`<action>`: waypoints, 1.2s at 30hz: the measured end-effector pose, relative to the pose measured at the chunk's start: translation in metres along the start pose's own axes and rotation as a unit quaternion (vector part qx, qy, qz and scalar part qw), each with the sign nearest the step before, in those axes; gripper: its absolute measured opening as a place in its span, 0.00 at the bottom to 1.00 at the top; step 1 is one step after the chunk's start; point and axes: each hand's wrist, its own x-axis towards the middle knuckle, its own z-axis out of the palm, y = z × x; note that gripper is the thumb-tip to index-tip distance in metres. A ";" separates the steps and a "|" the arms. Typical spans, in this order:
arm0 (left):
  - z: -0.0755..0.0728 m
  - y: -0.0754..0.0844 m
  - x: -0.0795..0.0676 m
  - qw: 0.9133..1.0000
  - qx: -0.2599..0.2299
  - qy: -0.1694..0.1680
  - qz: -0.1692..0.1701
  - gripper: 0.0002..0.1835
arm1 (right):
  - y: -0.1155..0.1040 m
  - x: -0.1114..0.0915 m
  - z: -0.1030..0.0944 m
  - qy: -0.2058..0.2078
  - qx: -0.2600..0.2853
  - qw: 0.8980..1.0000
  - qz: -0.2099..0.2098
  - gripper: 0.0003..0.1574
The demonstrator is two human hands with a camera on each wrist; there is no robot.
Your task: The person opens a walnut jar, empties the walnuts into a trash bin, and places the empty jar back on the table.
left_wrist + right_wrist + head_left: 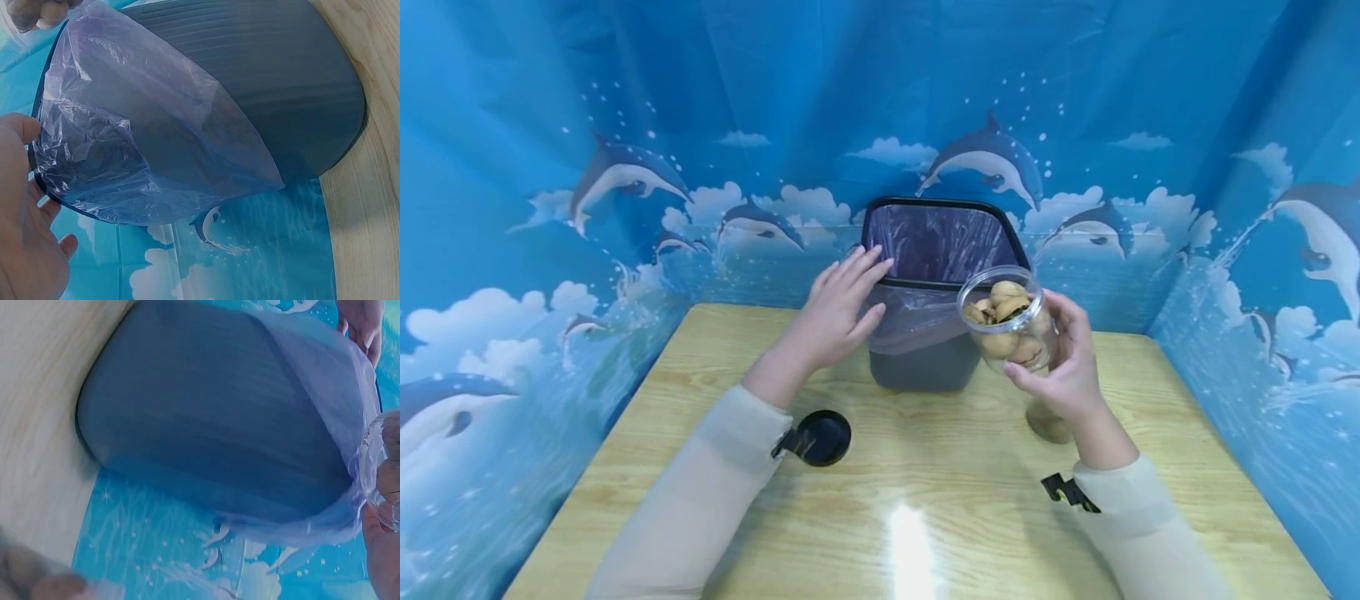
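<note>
My right hand (1063,367) grips a clear plastic jar (1017,354) without a lid. Brown walnuts, some looking like broken shells, fill much of it. The jar leans toward a grey trash bin (917,367), its mouth overlapping the bin's front right rim in the head view. My left hand (838,312) is at the bin's left rim with its fingers spread. In the left wrist view its thumb lies at the edge of the purple liner bag (125,144), which folds over the rim.
A round black lid (825,437) lies on the wooden table (880,475), close to my left sleeve. Under my right hand stands another container (1048,422), mostly hidden; brown nuts show in it in the right wrist view. A blue dolphin-print curtain (820,108) surrounds the table's back and sides.
</note>
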 end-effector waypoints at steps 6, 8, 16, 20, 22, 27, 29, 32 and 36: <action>0.000 -0.001 0.000 1.000 -0.001 0.003 -0.002 0.30 | 0.000 0.010 -0.018 0.009 -0.012 1.000 -0.015 0.56; 0.000 -0.001 0.000 1.000 0.001 0.004 -0.002 0.30 | -0.001 0.015 -0.022 0.012 -0.011 1.000 -0.022 0.56; -0.001 -0.001 -0.003 1.000 0.001 0.001 -0.003 0.31 | -0.016 0.034 -0.034 0.022 -0.024 0.999 -0.029 0.52; -0.001 0.000 -0.003 1.000 0.009 -0.002 -0.004 0.31 | -0.027 0.045 -0.039 0.019 -0.045 0.999 -0.021 0.51; -0.001 0.001 -0.003 1.000 0.012 -0.002 -0.006 0.31 | -0.029 0.051 -0.043 0.013 -0.060 0.998 -0.015 0.51; -0.001 0.002 -0.001 1.000 0.015 -0.002 -0.008 0.31 | -0.029 0.062 -0.052 -0.009 -0.099 0.995 -0.002 0.51; 0.000 0.002 0.000 1.000 0.017 -0.002 -0.007 0.31 | -0.029 0.066 -0.056 -0.018 -0.116 0.993 0.001 0.51; 0.001 0.002 0.000 1.000 0.019 -0.004 -0.004 0.31 | -0.031 0.072 -0.059 -0.034 -0.160 0.986 0.012 0.52; 0.001 0.002 0.000 1.000 0.018 -0.004 -0.001 0.31 | -0.037 0.082 -0.060 -0.051 -0.230 0.971 0.036 0.54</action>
